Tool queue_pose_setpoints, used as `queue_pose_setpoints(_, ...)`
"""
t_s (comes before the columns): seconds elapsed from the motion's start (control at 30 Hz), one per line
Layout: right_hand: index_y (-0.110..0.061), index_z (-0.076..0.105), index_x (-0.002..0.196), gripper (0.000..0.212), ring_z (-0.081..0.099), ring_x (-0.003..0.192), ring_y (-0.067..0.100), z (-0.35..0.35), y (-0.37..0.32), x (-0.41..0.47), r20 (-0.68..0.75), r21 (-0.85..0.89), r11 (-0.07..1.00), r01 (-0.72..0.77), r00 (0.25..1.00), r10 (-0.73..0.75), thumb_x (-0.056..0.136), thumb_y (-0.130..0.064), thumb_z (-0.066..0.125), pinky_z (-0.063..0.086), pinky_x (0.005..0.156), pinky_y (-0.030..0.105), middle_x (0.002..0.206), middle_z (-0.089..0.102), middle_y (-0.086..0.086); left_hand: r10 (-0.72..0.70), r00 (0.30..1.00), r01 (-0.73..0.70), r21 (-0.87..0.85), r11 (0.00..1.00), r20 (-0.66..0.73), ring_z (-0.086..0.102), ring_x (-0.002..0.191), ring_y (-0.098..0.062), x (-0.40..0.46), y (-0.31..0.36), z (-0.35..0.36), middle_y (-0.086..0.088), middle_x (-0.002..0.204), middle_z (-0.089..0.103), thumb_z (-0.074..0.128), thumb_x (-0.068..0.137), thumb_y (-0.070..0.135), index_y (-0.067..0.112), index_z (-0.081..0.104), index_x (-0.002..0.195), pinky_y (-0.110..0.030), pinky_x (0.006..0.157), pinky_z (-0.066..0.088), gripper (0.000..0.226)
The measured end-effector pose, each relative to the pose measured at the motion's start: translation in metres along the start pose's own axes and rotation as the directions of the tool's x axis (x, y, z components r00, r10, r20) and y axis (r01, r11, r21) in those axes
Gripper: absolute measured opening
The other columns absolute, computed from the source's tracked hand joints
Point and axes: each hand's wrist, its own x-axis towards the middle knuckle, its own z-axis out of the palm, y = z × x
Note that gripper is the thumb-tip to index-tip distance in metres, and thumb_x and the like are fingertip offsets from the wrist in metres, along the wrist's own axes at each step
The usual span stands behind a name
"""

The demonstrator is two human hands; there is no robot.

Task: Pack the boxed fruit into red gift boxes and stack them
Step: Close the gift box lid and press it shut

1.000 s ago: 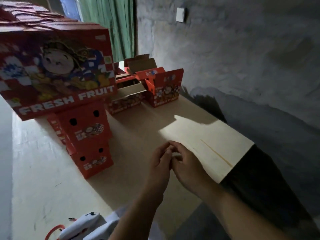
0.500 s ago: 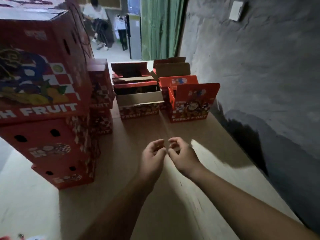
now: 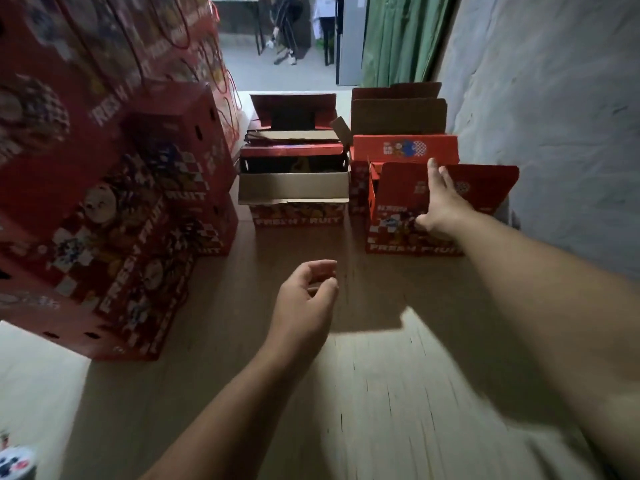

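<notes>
Fingers [image 3: 439, 174] of the right hand [image 3: 437, 206] are stretched out straight and a little spread, reaching in front of the raised flap of the nearest open red cardboard gift box [image 3: 412, 220] printed with cartoon figures and the words FRESH FRUIT; whether they touch the flap cannot be told. That box stands on the pale wooden worktop [image 3: 374, 393] close to the grey plaster wall [image 3: 554, 116]. Just behind it stands a second open red gift box [image 3: 403, 147] with brown cardboard flaps upright. To their left sits another open red box with a brown inner flap folded forward [image 3: 294, 188], and one more open box [image 3: 292, 112] behind that. The left hand [image 3: 304, 303] hovers over the middle of the worktop, fingers loosely curled and holding nothing. Along the left edge rises a tall stack of closed red gift boxes [image 3: 114, 209], several with round holes in their sides. A green curtain [image 3: 401, 36] hangs beside the wall at the far end.
</notes>
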Motion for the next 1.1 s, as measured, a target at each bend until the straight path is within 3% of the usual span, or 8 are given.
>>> queue_pose_setpoints(0.17,-0.049,-0.008,0.153,0.109,0.006,0.153,0.041,0.011,0.016,0.038,-0.188,-0.204,0.976,-0.073,0.982,0.034,0.088,-0.027,0.077,0.022,0.119,0.065,0.165,-0.004,0.003,-0.081,0.989,0.071,-0.079,0.994,-0.125,0.065,0.101,0.010,-0.021,-0.019,0.014,0.021,0.105,0.073,0.061,0.104,0.019,0.041,0.069,0.112,-0.009,0.074,0.052,0.024)
queue_pose_setpoints(0.3,-0.026,0.046,0.136,0.060,0.047,0.127,0.040,0.006,0.007,0.051,-0.262,-0.332,0.943,0.012,0.959,-0.104,0.085,-0.024,0.078,0.041,0.108,0.055,0.129,0.050,0.011,-0.124,0.989,0.115,-0.109,0.987,-0.078,0.069,0.100,0.005,-0.051,-0.040,0.027,0.023,0.103,0.075,0.065,0.102,0.017,0.035,0.074,0.109,-0.008,0.073,0.053,0.022)
queue_pose_setpoints(0.47,-0.028,0.067,0.114,0.024,0.064,0.105,0.030,0.005,0.027,-0.016,-0.113,-0.584,0.779,0.228,0.928,-0.356,0.090,-0.021,0.065,0.048,0.091,0.045,0.108,0.063,0.002,-0.210,0.970,0.192,-0.140,0.971,-0.125,0.068,0.093,0.010,-0.060,-0.043,0.035,0.018,0.100,0.077,0.063,0.102,0.013,0.034,0.073,0.110,-0.007,0.067,0.052,0.025)
queue_pose_setpoints(0.6,-0.034,0.064,0.120,0.030,0.062,0.108,0.020,0.020,0.067,-0.118,0.113,-0.583,0.686,0.436,0.879,-0.463,0.092,-0.023,0.060,0.043,0.086,0.034,0.117,0.061,-0.008,-0.131,0.984,0.111,-0.153,0.982,-0.123,0.065,0.095,0.013,-0.064,-0.025,0.059,0.015,0.112,0.070,0.061,0.104,0.019,0.039,0.066,0.117,-0.007,0.067,0.052,0.024)
queue_pose_setpoints(0.77,-0.025,0.077,0.096,0.020,0.063,0.080,0.029,0.031,0.092,-0.257,-0.241,-0.228,0.732,0.642,0.692,-0.681,0.076,-0.028,0.081,0.046,0.074,0.041,0.090,0.070,-0.003,-0.094,0.963,0.027,-0.257,0.966,-0.253,0.061,0.120,-0.009,-0.088,-0.028,0.070,0.005,0.135,0.059,0.059,0.106,0.036,0.037,0.054,0.136,-0.025,0.090,0.056,0.031)
queue_pose_setpoints(0.9,-0.020,0.056,0.145,0.083,0.042,0.136,0.023,0.043,0.109,-0.323,-0.449,0.085,0.887,0.453,0.812,-0.372,0.077,-0.063,0.078,0.039,0.109,0.035,0.151,0.044,0.008,-0.282,0.938,0.105,-0.608,0.787,-0.203,0.065,0.118,-0.016,-0.111,-0.055,0.037,-0.005,0.138,0.066,0.051,0.106,0.044,0.028,0.066,0.135,-0.032,0.096,0.051,0.036)
queue_pose_setpoints(1.03,-0.030,0.056,0.142,0.047,0.042,0.140,0.006,0.044,0.159,-0.317,-0.656,0.458,0.837,0.299,0.750,0.091,0.102,-0.051,0.045,0.035,0.113,0.020,0.149,0.044,-0.009,-0.326,0.945,0.224,-0.655,0.721,-0.036,0.065,0.127,-0.015,-0.119,-0.082,0.014,0.000,0.142,0.067,0.042,0.107,0.053,0.031,0.066,0.136,-0.032,0.094,0.054,0.044)
queue_pose_setpoints(1.1,-0.034,0.059,0.137,0.044,0.044,0.143,0.019,0.051,0.182,-0.301,-0.362,0.768,0.630,0.119,0.891,0.274,0.101,-0.053,0.043,0.038,0.114,0.039,0.146,0.049,-0.007,-0.363,0.931,0.269,-0.601,0.753,-0.038,0.056,0.138,-0.017,-0.123,-0.091,0.017,0.004,0.150,0.059,0.039,0.109,0.047,0.038,0.065,0.135,-0.035,0.100,0.049,0.038)
